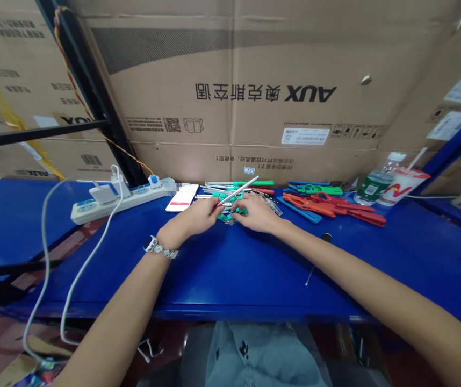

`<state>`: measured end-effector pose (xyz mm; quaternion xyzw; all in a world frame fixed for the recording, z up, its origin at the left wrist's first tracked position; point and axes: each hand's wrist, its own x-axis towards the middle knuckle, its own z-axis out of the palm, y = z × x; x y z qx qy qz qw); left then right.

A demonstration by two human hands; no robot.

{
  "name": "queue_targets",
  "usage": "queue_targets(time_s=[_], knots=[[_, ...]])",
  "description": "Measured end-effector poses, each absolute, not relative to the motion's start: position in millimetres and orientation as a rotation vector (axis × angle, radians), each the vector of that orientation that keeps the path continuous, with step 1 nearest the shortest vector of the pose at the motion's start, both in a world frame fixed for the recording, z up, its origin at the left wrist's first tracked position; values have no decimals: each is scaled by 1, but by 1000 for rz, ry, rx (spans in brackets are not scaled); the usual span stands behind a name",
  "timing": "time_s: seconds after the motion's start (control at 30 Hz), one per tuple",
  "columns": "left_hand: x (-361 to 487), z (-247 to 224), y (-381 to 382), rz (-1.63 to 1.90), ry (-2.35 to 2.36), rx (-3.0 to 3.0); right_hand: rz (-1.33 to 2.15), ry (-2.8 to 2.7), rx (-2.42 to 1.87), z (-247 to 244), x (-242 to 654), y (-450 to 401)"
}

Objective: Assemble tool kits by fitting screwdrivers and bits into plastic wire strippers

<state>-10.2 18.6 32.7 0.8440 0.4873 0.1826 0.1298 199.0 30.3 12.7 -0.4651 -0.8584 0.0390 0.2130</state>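
Note:
A thin metal rod slants up to the right from my left hand, whose fingers are closed around its lower end. Close beside it, my right hand reaches over a pile of green and metal pieces; its thumb and fingers are curled, and what lies between them is too small to make out. Behind both hands, green-handled tools and several metal rods lie against the cardboard. A phone with a lit screen rests left of the pile.
On the blue table are a power strip with white cables, orange clamps, blue clamps, a plastic bottle, a cup with a straw, and a screwdriver near my right forearm. Cardboard stands behind.

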Motion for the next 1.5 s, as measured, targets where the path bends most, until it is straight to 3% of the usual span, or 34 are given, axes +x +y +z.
queue_targets(time_s=[0.33,0.57,0.8,1.5], knots=[[-5,27,19,584,1358,2516,259,-2391,-1293,17,185,49],[7,31,7,597,1317,2523,874,-1702,-1074,14,224,41],[18,25,2,578,1209,2598,1284,-1567,-848,9,235,2],[36,33,-14,507,1391,2652,1214,-1223,-678,1,194,-10]])
